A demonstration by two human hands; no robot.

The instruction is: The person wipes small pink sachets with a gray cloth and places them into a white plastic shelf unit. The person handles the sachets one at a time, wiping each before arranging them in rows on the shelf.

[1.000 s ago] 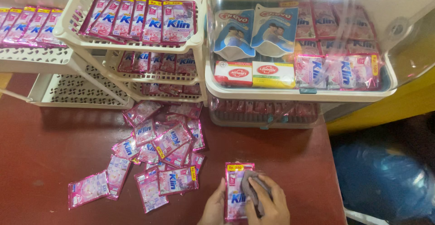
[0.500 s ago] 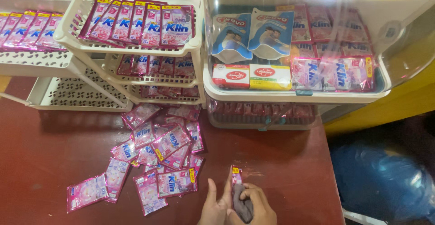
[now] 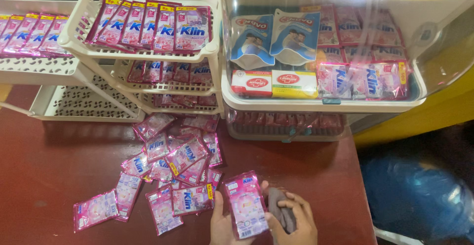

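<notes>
My left hand (image 3: 222, 225) holds a pink sachet (image 3: 246, 204) flat, back side up, near the table's front edge. My right hand (image 3: 296, 220) is closed on a dark grey cloth (image 3: 280, 210) that touches the sachet's right edge. A loose pile of pink sachets (image 3: 170, 168) lies on the dark red table (image 3: 59, 161) just left of my hands.
White plastic tiered racks (image 3: 143, 55) with standing rows of pink sachets fill the back left. A clear lidded bin (image 3: 321, 102) at the back right holds blue packets, boxed soap bars and more sachets. A blue bag (image 3: 419, 200) lies on the floor to the right.
The sachet was held on edge half a second ago; it now lies flat with its back up. The cloth has shifted from on top of it to its right side.
</notes>
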